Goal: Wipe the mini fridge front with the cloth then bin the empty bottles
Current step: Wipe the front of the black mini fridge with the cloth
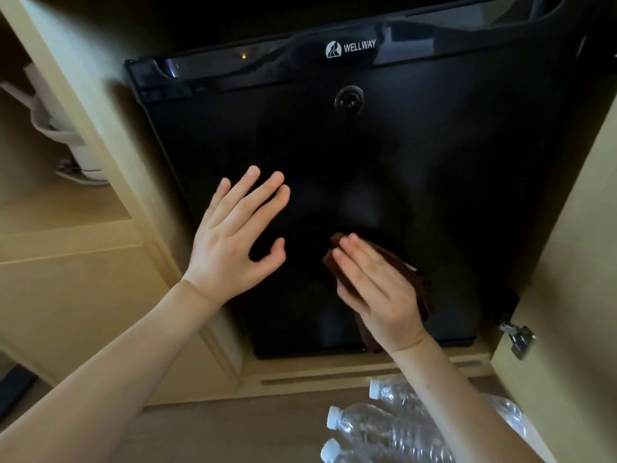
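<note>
Got the left hand (233, 238) spread wide, fingers straight, against the black mini fridge (367, 155) front; can't tell if actually touching. Pressing a dark brown cloth (417, 282) onto the lower door with the right hand (377, 289), fingers straight and together, pointing up-left. Can see empty clear bottles (384, 426) lying on the brown floor (217, 429) just below, white caps toward the upper left. All tucked into a beige cabinet (100, 295).

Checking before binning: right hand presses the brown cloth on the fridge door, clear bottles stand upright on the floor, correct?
No: the head view shows the clear bottles lying on their sides. The right hand does press the brown cloth on the fridge door.
</note>
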A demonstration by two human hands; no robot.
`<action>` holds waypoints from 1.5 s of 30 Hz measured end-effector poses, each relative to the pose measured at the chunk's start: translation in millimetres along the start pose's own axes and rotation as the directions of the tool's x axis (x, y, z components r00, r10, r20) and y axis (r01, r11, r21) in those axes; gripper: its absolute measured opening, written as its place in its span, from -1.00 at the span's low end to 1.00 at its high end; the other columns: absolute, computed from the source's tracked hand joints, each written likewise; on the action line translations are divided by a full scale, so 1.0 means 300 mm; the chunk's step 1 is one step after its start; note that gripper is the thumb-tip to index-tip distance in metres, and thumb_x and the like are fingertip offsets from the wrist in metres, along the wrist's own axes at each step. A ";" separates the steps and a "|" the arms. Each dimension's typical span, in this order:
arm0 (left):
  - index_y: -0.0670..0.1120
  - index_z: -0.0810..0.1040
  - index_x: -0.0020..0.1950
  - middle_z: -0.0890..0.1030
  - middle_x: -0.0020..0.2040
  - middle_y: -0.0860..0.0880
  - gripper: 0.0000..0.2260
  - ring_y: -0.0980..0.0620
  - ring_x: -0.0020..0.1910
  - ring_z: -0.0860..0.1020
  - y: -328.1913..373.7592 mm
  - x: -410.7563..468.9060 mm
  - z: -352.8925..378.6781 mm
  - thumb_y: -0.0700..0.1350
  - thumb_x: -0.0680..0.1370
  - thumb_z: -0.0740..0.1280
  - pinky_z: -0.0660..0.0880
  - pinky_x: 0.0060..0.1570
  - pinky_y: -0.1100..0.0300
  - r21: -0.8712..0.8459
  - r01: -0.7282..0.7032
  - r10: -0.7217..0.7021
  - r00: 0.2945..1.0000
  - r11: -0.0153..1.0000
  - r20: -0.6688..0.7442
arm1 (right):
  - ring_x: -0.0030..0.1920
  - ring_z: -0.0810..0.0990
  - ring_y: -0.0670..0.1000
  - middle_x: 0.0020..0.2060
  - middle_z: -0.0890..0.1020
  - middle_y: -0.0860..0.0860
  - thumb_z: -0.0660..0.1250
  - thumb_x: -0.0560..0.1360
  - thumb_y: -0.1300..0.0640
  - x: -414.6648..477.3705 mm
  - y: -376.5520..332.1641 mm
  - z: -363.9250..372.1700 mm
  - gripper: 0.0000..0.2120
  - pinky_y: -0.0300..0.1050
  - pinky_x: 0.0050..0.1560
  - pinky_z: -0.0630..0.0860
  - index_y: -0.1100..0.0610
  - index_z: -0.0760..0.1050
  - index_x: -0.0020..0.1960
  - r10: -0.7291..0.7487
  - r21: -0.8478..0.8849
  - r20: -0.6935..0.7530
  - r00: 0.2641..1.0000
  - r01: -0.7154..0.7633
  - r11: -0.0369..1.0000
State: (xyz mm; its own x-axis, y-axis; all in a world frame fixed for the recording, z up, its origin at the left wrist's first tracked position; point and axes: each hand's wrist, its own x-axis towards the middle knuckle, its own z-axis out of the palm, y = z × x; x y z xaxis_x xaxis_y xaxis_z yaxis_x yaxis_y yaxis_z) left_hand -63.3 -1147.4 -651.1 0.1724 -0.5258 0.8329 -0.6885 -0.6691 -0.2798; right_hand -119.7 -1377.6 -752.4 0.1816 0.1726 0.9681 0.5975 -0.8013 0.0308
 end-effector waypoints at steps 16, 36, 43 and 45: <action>-0.07 0.32 0.55 0.27 0.56 0.01 -0.48 -0.04 0.60 0.13 -0.018 0.002 -0.026 -0.08 0.60 0.32 0.00 0.58 0.00 -0.025 -0.022 0.024 0.996 0.999 0.085 | 0.34 0.56 0.13 0.29 0.60 0.19 0.48 0.51 0.34 -0.067 -0.066 0.051 -0.65 0.04 0.28 0.57 0.29 0.58 0.29 -0.233 -0.049 0.279 0.932 0.256 0.966; -0.07 0.27 0.57 0.25 0.58 0.02 -0.46 -0.02 0.60 0.11 -0.034 0.026 -0.093 -0.03 0.61 0.30 0.02 0.59 0.05 0.063 -0.105 0.090 0.973 0.992 0.213 | 0.40 0.53 0.11 0.33 0.56 0.19 0.43 0.57 0.29 0.104 -0.031 -0.002 -0.66 0.05 0.36 0.52 0.32 0.54 0.32 -0.013 -0.009 0.011 1.000 0.013 1.000; -0.08 0.30 0.56 0.26 0.57 0.01 -0.47 -0.04 0.59 0.16 -0.045 0.031 -0.095 -0.05 0.61 0.29 0.11 0.57 -0.01 0.069 -0.146 0.131 0.974 0.987 0.184 | 0.42 0.49 0.08 0.33 0.53 0.16 0.38 0.61 0.27 0.173 0.052 -0.089 -0.69 -0.02 0.42 0.45 0.38 0.52 0.31 0.224 -0.063 -0.282 0.933 -0.251 0.966; -0.08 0.30 0.56 0.25 0.57 0.02 -0.47 -0.04 0.59 0.16 -0.046 0.030 -0.083 -0.05 0.60 0.29 0.10 0.57 -0.01 0.054 -0.137 0.126 0.978 0.989 0.168 | 0.41 0.48 0.09 0.32 0.53 0.17 0.35 0.62 0.25 0.132 0.057 -0.091 -0.69 -0.04 0.43 0.44 0.35 0.51 0.32 0.221 -0.114 -0.274 0.936 -0.259 0.959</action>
State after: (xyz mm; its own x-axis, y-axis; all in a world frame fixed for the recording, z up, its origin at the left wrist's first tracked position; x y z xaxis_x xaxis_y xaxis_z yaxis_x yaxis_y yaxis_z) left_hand -69.7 -1129.8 -627.9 0.1998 -0.6865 0.6991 -0.6665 -0.6183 -0.4166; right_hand -123.5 -1400.1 -706.8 0.0880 -0.1722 0.9811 0.4369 -0.8785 -0.1933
